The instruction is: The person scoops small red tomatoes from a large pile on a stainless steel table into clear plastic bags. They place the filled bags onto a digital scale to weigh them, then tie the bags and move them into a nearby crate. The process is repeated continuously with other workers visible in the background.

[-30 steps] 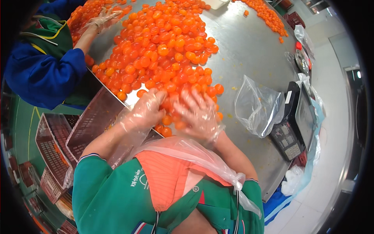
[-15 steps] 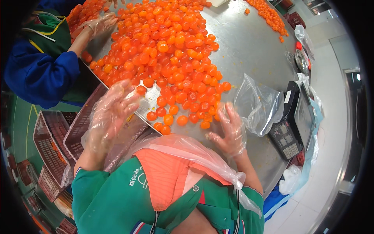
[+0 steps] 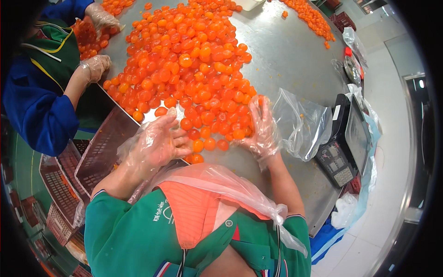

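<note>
A large pile of glossy orange-red salted egg yolks (image 3: 194, 78) lies on the metal table (image 3: 295, 55). At the pile's near left side is my left hand (image 3: 159, 143), in a clear plastic glove, palm turned inward and fingers stretched beside a few yolks. My right hand (image 3: 262, 129), gloved likewise, rests along the pile's near right side. Its fingers point away from me and its thumb reaches toward the yolks. Between both hands lie several loose yolks (image 3: 209, 144). Neither hand grips a yolk.
Right of my right hand lies a clear plastic bag (image 3: 297, 124) beside a black scale (image 3: 339, 152). A co-worker's gloved hands (image 3: 94, 68) work at the left edge. Reddish plastic crates (image 3: 99, 143) stand below the table's left edge. More yolks (image 3: 314, 23) lie at the far right.
My left hand has moved right and toward me, closer to the loose yolks. My right hand has moved slightly away and left against the pile. The co-worker's hands have separated.
</note>
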{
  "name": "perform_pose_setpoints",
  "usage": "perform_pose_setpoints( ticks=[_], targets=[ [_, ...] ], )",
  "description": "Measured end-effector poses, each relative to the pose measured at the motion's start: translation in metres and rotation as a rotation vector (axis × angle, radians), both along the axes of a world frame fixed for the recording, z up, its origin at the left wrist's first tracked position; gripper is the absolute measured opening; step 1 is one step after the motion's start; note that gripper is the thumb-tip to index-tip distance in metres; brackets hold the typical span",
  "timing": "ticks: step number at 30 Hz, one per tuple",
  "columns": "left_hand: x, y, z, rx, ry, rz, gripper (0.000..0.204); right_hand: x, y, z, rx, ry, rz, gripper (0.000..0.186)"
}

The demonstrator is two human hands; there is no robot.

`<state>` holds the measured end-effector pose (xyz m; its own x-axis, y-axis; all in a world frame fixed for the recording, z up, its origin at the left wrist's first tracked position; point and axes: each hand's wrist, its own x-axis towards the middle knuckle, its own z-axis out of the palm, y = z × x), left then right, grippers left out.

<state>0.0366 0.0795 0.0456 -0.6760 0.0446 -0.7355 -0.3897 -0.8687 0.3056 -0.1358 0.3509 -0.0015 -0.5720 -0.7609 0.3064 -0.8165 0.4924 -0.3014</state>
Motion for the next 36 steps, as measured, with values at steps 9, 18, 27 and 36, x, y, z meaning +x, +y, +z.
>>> perform_pose_setpoints(
  ticks=[9, 18, 27, 36],
  targets=[
    [-0.048, 0.031, -0.030, 0.285, 0.173, 0.042, 0.072, -0.030, -0.068, 0.003, -0.411, -0.476, 0.009, 0.081],
    [-0.086, 0.034, -0.052, 0.295, 0.345, 0.283, 0.055, 0.013, -0.107, 0.026, -0.440, -0.381, 0.207, 0.047],
    [-0.080, 0.048, -0.033, 0.393, 0.277, 0.320, 0.056, 0.029, -0.109, 0.027, -0.387, -0.013, 0.110, 0.049],
    [-0.081, 0.051, -0.031, 0.259, 0.395, 0.332, 0.054, 0.040, -0.111, 0.045, -0.400, -0.062, 0.065, 0.059]
  ],
)
